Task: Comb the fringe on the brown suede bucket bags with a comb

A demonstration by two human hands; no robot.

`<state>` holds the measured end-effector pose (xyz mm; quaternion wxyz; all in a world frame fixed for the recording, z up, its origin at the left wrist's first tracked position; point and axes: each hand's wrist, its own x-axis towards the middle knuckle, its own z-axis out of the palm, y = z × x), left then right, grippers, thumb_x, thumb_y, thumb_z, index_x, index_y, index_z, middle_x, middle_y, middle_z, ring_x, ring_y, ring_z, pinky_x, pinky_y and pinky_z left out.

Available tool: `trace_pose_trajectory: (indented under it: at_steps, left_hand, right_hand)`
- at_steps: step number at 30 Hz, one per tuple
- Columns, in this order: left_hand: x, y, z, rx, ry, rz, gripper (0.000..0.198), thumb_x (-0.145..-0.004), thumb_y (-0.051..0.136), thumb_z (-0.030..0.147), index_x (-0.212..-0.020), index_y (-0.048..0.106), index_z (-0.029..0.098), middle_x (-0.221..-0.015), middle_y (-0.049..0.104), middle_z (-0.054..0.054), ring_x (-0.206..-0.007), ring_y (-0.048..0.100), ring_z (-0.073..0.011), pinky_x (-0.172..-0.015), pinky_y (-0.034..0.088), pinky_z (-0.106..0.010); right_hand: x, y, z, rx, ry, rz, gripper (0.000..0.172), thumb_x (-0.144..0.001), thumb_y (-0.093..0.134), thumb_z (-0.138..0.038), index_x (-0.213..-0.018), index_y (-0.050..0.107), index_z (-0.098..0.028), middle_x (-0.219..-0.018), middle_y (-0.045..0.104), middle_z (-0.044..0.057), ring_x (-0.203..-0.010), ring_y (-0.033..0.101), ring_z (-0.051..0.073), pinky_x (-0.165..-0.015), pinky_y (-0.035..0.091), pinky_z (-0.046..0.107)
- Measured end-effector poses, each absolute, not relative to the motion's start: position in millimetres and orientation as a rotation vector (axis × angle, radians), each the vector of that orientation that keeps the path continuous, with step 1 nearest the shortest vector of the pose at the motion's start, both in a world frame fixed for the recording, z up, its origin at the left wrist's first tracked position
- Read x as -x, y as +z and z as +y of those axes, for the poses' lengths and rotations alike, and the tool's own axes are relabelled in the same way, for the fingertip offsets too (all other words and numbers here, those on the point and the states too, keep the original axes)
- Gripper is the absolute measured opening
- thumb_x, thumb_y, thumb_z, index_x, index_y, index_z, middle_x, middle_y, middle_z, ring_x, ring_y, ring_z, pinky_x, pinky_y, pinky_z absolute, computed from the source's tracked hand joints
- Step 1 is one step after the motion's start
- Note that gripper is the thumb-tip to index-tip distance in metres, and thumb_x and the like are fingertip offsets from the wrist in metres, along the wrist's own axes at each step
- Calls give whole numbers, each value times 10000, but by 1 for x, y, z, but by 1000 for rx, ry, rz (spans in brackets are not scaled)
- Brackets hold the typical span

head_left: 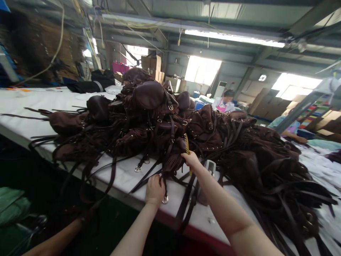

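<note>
A big heap of dark brown fringed bags (160,121) with long straps and metal rings lies on a white-topped table (32,106). My right hand (191,160) is closed round a yellow comb (187,143), its teeth up against the fringe of one bag at the heap's near edge. My left hand (155,189) is closed on the brown fringe and straps (162,174) just below, near a metal ring (165,200) at the table's front edge.
Straps hang over the table's front edge. A small white object (210,166) stands by my right wrist. Two people sit at the far right behind the heap. Cardboard boxes (153,64) are stacked at the back. A green bundle (12,204) lies on the floor at left.
</note>
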<state>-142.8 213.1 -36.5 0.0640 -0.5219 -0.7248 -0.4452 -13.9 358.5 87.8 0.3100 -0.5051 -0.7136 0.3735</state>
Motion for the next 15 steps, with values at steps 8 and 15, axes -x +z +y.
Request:
trace_pose_trajectory:
  at_steps: [8,15]
  left_hand:
    - [160,-30,167,1503,-1418,-2267,245,-878,392,257,-988,563,121,-979,626,-165,-947,567,-304,-876,453,-458]
    - [150,57,139,1784,-1510,-2017,414,-878,491,403,-1181,498,122,-1181,567,-151,-1142,503,-267,-1009,383,-428]
  right_hand:
    - [-85,56,227,1160,1228,-1774,271,-743,561,-378,-850,594,-131,-748,619,44,-664,551,157,-598,463,259]
    - [-119,84,165,1024,1415,-1806,318,-804,590,-386,-1020,632,-156,-933,652,55,-852,593,191,-721,506,280]
